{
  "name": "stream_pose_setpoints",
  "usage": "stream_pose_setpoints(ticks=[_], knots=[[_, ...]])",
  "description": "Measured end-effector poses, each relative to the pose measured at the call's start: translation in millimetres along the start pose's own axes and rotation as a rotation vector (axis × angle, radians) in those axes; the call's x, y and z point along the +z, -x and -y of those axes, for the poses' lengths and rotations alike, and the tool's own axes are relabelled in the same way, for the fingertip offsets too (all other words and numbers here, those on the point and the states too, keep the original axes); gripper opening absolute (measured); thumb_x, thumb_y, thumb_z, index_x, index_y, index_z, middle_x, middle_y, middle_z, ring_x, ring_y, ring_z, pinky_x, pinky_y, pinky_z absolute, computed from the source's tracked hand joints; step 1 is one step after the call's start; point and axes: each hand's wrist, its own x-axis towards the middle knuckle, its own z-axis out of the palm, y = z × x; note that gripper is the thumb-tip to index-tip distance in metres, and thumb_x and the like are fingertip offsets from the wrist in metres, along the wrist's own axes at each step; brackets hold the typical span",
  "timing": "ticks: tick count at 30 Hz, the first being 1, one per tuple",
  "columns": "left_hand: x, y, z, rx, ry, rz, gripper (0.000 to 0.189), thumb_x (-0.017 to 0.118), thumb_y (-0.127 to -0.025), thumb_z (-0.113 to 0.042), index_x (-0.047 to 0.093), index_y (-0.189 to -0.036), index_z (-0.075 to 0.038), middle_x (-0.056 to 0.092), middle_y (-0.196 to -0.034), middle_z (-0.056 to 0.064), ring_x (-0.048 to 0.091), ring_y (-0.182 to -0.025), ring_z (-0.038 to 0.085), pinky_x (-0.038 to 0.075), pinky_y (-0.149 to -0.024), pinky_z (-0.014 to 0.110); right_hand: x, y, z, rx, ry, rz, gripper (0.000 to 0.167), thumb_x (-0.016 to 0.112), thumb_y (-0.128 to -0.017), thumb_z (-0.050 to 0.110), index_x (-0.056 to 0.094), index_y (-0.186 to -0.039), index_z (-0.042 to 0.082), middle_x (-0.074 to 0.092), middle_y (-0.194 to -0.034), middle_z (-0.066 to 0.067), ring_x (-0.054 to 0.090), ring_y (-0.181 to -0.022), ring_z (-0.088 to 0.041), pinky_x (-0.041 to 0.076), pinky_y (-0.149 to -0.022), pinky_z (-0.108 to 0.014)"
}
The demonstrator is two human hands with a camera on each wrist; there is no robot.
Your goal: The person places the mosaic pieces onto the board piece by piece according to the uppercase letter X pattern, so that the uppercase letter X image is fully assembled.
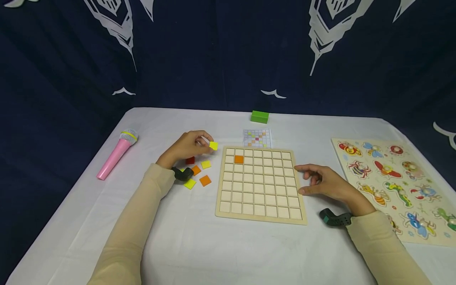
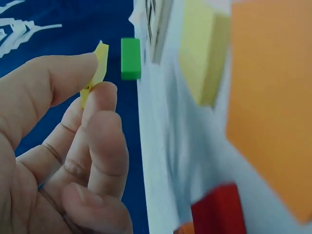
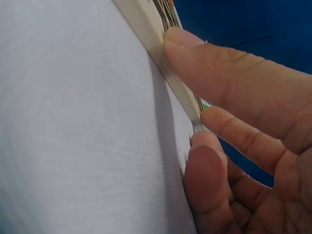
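Thumb and index finger of my left hand (image 1: 189,145) pinch a small yellow square tile (image 1: 213,145), held up by its edge as the left wrist view shows. Loose tiles lie below that hand: a red one (image 1: 190,160), orange ones (image 1: 205,181) and yellow ones (image 1: 206,164). In the middle lies a wooden grid board (image 1: 261,219) with square recesses. One orange tile (image 1: 239,159) sits in its second row, second column. My right hand (image 1: 325,182) rests its thumb and index fingertips against the board's right edge, fingers spread.
A printed pattern card (image 1: 257,138) lies behind the board, with a green block (image 1: 260,116) beyond it. The pink microphone (image 1: 115,156) is at the left. An insect peg puzzle (image 1: 392,186) lies at the right, close to the right forearm. Dark patterned cloth hangs behind the table.
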Motion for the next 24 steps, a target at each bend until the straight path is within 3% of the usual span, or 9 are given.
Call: stream_pose_setpoints(ticks=[7, 18, 24], knots=[[7.2, -1.5, -9.1, 0.048, 0.019, 0.003, 0.036, 0.084, -0.094, -0.018, 0.072, -0.126, -0.006, 0.077, -0.104, 0.009, 0.062, -0.076, 0.021, 0.05, -0.079, 0.033, 0.5, 0.0, 0.1, 0.002, 0.001, 0.001, 0.071, 0.091, -0.084, 0.002, 0.058, -0.144, -0.013, 0.055, -0.107, -0.012, 0.049, -0.08, -0.014, 0.045, -0.069, -0.025], [24.5, -10.5, -33.3, 0.037, 0.008, 0.028, 0.035, 0.084, -0.095, -0.022, 0.073, -0.126, -0.01, 0.079, -0.1, 0.005, 0.059, -0.071, 0.02, 0.048, -0.072, 0.031, 0.6, -0.9, 0.5, 0.013, 0.016, -0.005, 0.072, 0.091, -0.083, 0.003, 0.058, -0.145, -0.013, 0.055, -0.107, -0.012, 0.049, -0.08, -0.014, 0.045, -0.069, -0.025], [36.0, -16.4, -47.2, 0.024, -0.002, 0.052, 0.036, 0.085, -0.094, -0.024, 0.074, -0.126, -0.01, 0.079, -0.101, 0.006, 0.064, -0.084, 0.023, 0.048, -0.078, 0.032, 0.0, -1.2, -0.2, 0.011, 0.017, -0.003, 0.071, 0.091, -0.084, 0.003, 0.057, -0.145, -0.013, 0.055, -0.107, -0.012, 0.049, -0.08, -0.014, 0.045, -0.069, -0.025]])
